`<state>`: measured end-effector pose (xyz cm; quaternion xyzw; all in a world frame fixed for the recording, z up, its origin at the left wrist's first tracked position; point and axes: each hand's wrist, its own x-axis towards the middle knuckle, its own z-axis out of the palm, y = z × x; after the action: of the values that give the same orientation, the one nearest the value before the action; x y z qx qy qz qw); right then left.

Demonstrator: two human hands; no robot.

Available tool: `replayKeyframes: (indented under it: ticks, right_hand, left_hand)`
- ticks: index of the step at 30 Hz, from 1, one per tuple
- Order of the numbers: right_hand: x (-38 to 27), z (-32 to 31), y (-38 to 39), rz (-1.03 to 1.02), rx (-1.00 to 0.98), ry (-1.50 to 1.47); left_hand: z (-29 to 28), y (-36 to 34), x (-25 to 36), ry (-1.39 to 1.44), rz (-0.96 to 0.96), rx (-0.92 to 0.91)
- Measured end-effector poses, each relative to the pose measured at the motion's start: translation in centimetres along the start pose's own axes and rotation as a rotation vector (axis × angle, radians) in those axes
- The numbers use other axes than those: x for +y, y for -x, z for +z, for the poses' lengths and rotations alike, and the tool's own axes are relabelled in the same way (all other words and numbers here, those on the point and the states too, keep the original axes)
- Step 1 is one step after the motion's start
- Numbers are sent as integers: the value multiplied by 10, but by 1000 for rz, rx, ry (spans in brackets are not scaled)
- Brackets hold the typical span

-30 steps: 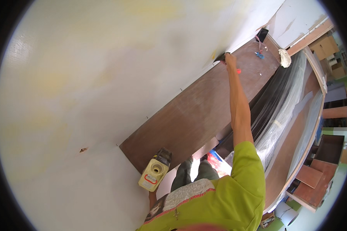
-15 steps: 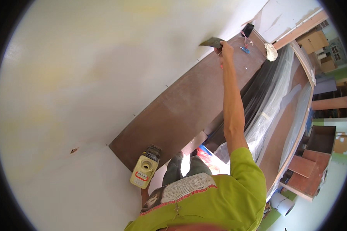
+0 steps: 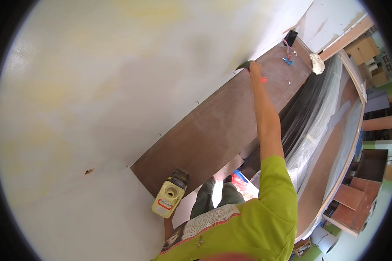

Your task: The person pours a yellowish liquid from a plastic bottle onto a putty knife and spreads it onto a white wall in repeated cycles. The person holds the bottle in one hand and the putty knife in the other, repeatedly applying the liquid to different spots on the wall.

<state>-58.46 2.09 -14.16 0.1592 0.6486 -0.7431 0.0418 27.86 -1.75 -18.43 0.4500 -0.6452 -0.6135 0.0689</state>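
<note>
My right hand (image 3: 254, 68) grips a dark, thin-bladed scraper (image 3: 245, 65) at the white wall (image 3: 117, 87), close to where it meets the brown board (image 3: 196, 135). A small red object (image 3: 263, 79) shows just behind my wrist; I cannot make out whether it belongs to the scraper. At the lower middle my left hand (image 3: 170, 217), mostly hidden, holds a cream plastic container (image 3: 167, 198) with a dark upper part and a red loop on it, above the board's near end.
At the board's far end lie a black object (image 3: 290, 38), a blue item with pink cord (image 3: 288, 61) and a crumpled cream wad (image 3: 316, 64). Right are plastic-wrapped dark material (image 3: 311, 113) and a curved wooden panel (image 3: 342, 143); beyond, wooden boxes (image 3: 359, 204) and a white roll (image 3: 324, 240).
Half a second ago my right hand had the blade tilted flatter into view, farther toward the corner; it has moved back, the blade now edge-on at the wall. My left hand still holds the container.
</note>
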Motion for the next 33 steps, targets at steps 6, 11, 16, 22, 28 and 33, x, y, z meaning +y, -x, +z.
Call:
replayKeyframes:
  ticks: [6,11,16,22,28,33]
  right_hand:
    - [-43,-33,-2,-195,-88,-37]
    - [-9,-44,1,-252,-60,258]
    - [1,-13,-16,-62,10,197]
    - [-62,-15,-16,-217,-133,119]
    - [-10,-44,1,-642,175,664]
    - [37,-11,48,-273,3,294]
  left_hand:
    - [-1,-2,-6,6,-25,1]
    - [0,-1,-2,3,-24,0]
    - [1,5,-1,6,-22,1]
    - [0,-1,-7,15,-23,2]
    - [3,-4,-4,18,-6,-18]
    - [2,-1,-4,21,10,-15]
